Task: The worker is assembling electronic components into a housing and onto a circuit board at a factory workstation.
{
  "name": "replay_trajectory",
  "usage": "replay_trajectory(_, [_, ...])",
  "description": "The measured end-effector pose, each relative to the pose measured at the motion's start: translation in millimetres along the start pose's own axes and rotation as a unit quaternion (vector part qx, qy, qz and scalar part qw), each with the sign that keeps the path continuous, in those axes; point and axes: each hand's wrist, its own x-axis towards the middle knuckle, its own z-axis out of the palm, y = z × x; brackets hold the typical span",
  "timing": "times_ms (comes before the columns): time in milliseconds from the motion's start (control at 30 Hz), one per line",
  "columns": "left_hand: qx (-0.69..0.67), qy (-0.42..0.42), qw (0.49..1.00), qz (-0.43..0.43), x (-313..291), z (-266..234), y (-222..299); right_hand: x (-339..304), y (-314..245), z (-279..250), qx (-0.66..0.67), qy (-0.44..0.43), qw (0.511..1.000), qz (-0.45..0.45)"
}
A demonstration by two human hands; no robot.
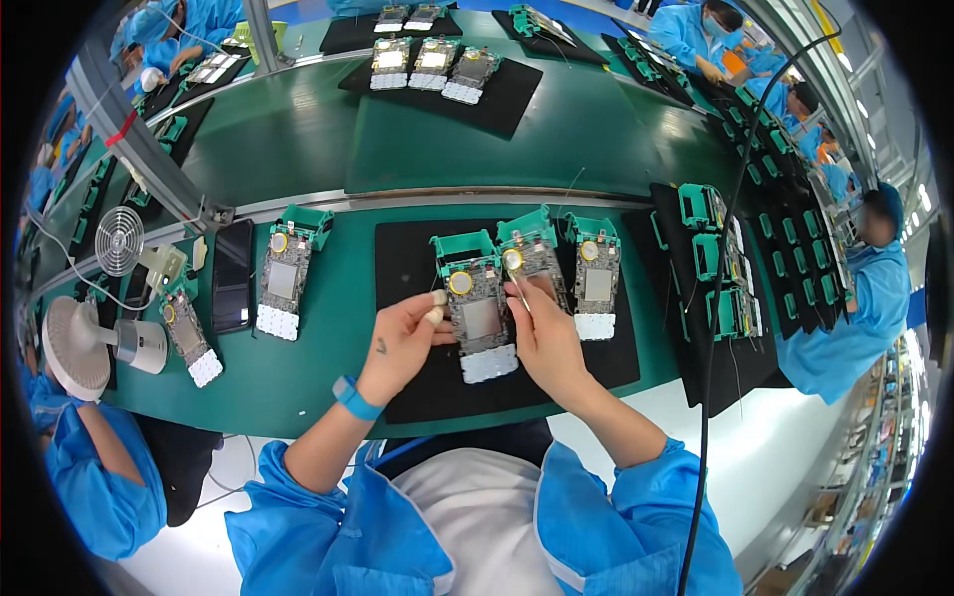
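In front of me, over the black mat (417,387), is a circuit board (478,320) with a green plastic frame at its far end, a round yellow-ringed part and a white lower end. My left hand (402,343), with pale finger cots on two fingertips, grips its left edge. My right hand (549,338) is closed in a pinch at its right edge; something thin and light shows at the fingertips, too small to name. A second such board (537,260) lies partly hidden behind that hand. To its right is a third board (597,283).
Left on the green bench (338,377) lie another board (283,283), a dark phone (234,276), a smaller board (189,333) and a white fan (79,348). Racked green-framed boards (708,258) stand right. A black cable (712,368) hangs down there. Co-workers sit around.
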Motion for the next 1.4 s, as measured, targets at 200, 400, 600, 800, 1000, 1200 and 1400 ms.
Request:
replay_trajectory(200, [-0.027,0.006,1.0,-0.013,-12.0,3.0,-0.2,11.7,0.8,5.7,-0.027,0.014,0.999,0.012])
replay_trajectory(400, [-0.088,0.011,0.996,-0.004,-21.9,8.7,6.3,5.4,1.7,14.8,0.125,-0.053,0.98,0.148])
replay_trajectory(600, [0.295,0.112,0.884,0.346,-28.6,15.7,21.5,22.0,-9.7,2.8,0.508,-0.192,0.748,0.382])
replay_trajectory(800, [0.451,0.166,0.726,0.492,-11.7,4.1,26.8,16.2,-3.7,17.0,0.558,-0.218,0.695,0.399])
replay_trajectory(1000, [0.344,0.158,0.835,0.399,-14.9,2.8,20.0,16.1,-5.3,20.4,0.597,-0.23,0.638,0.427])
replay_trajectory(1200, [0.466,0.213,0.709,0.484,-12.8,-0.9,25.4,15.1,-9.5,22.9,0.593,-0.208,0.625,0.464])
replay_trajectory(1400, [0.459,0.129,0.727,0.494,-13.7,-9.9,45.9,14.9,-0.9,18.6,0.515,-0.188,0.744,0.382])
